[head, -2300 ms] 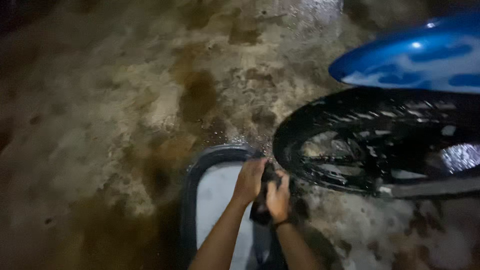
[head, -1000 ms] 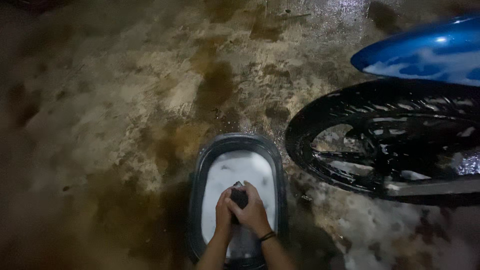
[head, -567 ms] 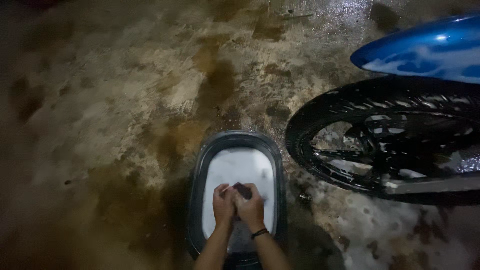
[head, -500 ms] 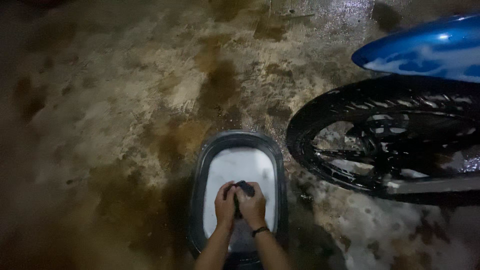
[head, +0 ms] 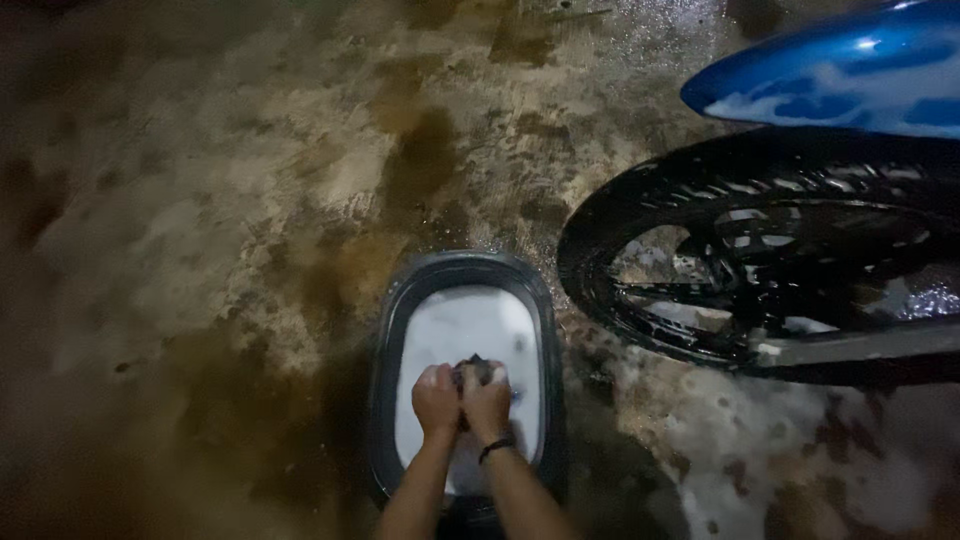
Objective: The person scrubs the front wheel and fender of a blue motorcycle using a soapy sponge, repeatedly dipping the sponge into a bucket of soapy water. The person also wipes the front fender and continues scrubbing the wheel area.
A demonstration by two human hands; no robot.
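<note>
head view, looking straight down: both hands meet over the dark oval basin [head: 385,330] full of white suds. left hand [head: 436,400] and right hand [head: 488,402] are pressed together, fingers curled tight round a small dark sponge or cloth [head: 474,370], which pokes out just above the knuckles on the far side of the hands, a little nearer the right hand. it looks wet, crumpled and foam-flecked; its long axis cannot be told. a dark band sits on the right wrist. the basin's long axis runs away from the person. right of the basin, near its rim, stands a black motorcycle wheel [head: 770,280] under a blue mudguard [head: 830,70]. wet concrete floor [head: 200,200] lies left of the basin, foam patches [head: 740,440] to the right.
</note>
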